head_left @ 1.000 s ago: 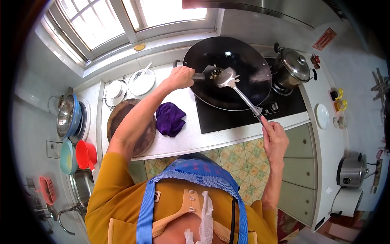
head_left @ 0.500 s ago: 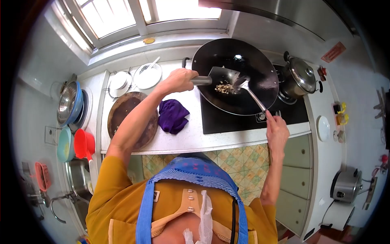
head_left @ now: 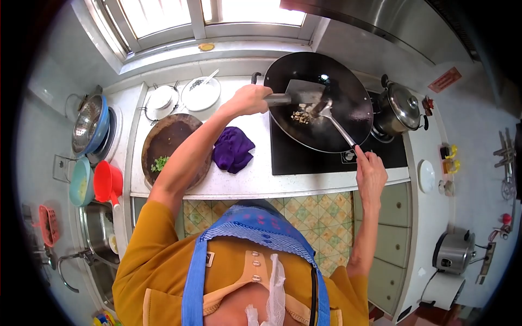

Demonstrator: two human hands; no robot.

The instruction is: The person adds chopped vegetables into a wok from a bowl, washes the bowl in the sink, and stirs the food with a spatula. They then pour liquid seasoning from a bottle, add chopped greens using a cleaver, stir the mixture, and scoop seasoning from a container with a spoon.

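My left hand (head_left: 249, 100) is wrapped round the handle of a cleaver (head_left: 304, 91), whose broad blade reaches over the wok. In my right hand (head_left: 372, 174) is the handle of a metal spatula (head_left: 341, 132); its head meets or lies very near the blade. Chopped pale bits (head_left: 300, 117), perhaps garlic, lie in the black wok (head_left: 348, 81), and faint steam shows there. Left of the wok, a purple cloth (head_left: 232, 150) lies crumpled on the counter. A round wooden chopping board (head_left: 173, 133) holds chopped greens (head_left: 159, 163), partly under my left forearm.
A lidded steel pot (head_left: 401, 106) stands right of the wok. White plates, one a dish with a utensil (head_left: 201, 93), sit at the back left. A red scoop (head_left: 108, 182), a green bowl (head_left: 81, 182) and a steel colander (head_left: 88, 125) are by the sink (head_left: 98, 233).
The cleaver blade has tilted a little over the wok, while the spatula stays close to it. With a slight view shift, the greens on the board now show beside my forearm.
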